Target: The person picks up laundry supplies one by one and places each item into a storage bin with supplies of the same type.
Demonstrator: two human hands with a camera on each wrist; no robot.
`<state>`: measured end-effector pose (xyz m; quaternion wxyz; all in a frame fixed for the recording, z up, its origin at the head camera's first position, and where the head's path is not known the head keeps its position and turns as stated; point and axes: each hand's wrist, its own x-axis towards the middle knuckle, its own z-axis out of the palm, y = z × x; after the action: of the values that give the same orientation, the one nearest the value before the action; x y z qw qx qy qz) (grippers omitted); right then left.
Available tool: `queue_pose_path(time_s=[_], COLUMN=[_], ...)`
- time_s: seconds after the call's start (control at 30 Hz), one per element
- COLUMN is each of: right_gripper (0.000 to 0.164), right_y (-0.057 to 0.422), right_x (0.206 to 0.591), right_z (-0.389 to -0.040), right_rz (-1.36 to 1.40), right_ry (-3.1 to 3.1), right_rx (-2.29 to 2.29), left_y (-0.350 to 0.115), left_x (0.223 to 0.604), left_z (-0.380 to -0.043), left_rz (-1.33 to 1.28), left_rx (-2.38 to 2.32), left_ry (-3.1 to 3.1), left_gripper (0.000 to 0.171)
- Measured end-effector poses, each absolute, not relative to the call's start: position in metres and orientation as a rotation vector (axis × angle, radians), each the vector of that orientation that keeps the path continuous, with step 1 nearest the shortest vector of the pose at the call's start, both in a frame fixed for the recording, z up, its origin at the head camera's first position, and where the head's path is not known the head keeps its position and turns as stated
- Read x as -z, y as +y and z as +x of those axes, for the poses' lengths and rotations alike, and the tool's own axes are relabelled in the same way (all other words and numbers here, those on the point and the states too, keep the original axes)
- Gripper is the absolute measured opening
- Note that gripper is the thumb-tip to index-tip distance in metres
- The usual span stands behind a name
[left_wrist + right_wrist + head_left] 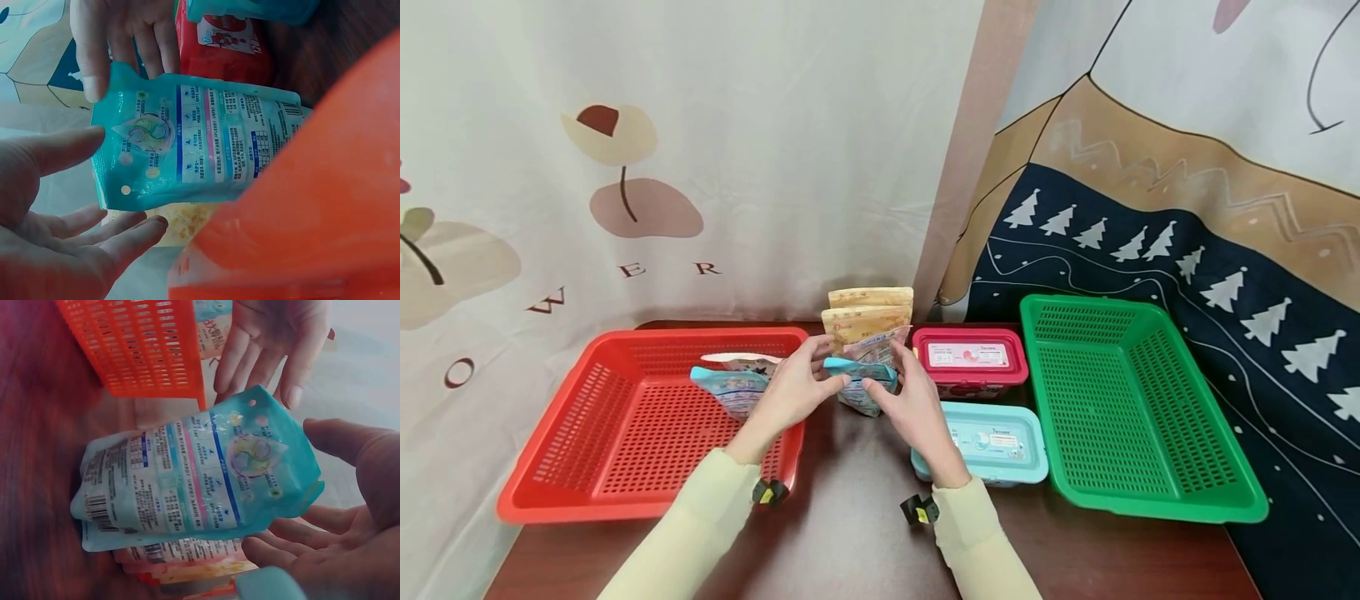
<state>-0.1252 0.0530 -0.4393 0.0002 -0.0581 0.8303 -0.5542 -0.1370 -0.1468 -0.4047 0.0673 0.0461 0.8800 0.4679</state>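
Note:
A blue printed pouch (861, 375) stands on the table between the two hands. My left hand (793, 385) is at its left side, with the thumb by the top edge and the fingers extended alongside in the left wrist view. On the other side, my right hand (917, 404) has its thumb near the top corner and its fingers loosely spread behind the pouch (200, 478). Neither hand's fingers are curled round it. Behind it stand a pink-edged pouch (876, 343) and two yellow pouches (867, 321) in a row.
At the left a red basket (625, 467) holds a blue pouch (730, 390) and a pale one (748, 362). A red-lidded box (970, 354) and a light blue box (1000, 442) lie right of the pouches, beside a green basket (1120, 417). Curtains (820, 167) hang behind the table.

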Motion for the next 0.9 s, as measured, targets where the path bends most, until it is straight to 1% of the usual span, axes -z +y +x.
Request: queue_pose_path(time_s=[0.1,0.2,0.33,0.5,0.67,0.9], right_gripper=[0.066,0.055,0.042,0.03,0.02,0.018], right_y=[0.0517,0.0512,0.0509,0.0501,0.0491,0.0491], right_x=[0.4396,0.4393,0.4393,0.4406,0.443,0.4436], right_z=[-0.1252,-0.1257,-0.1267,-0.1271,-0.1278,-0.1284], right_rz=[-0.166,-0.168,-0.218,-0.256,-0.237,-0.222], right_ry=[2.626,2.668,2.742,2.802,2.849,2.868], right_rx=[1.715,1.676,1.634,1.615,1.588,1.593], left_y=[-0.1467,-0.146,-0.1448,-0.1423,-0.1408,-0.1397], left_x=[0.4047,0.4044,0.4036,0.4037,0.405,0.4021], left_z=[-0.1361,-0.135,-0.1338,-0.1341,-0.1351,-0.134], left_rz=[0.123,0.119,0.175,0.257,0.331,0.367], left_rx=[-1.4,-1.332,-1.206,-1.123,-1.06,-1.0], left_ry=[2.664,2.724,2.833,2.916,2.976,3.021], left_gripper=[0.062,0.048,0.029,0.015,0.007,0.006])
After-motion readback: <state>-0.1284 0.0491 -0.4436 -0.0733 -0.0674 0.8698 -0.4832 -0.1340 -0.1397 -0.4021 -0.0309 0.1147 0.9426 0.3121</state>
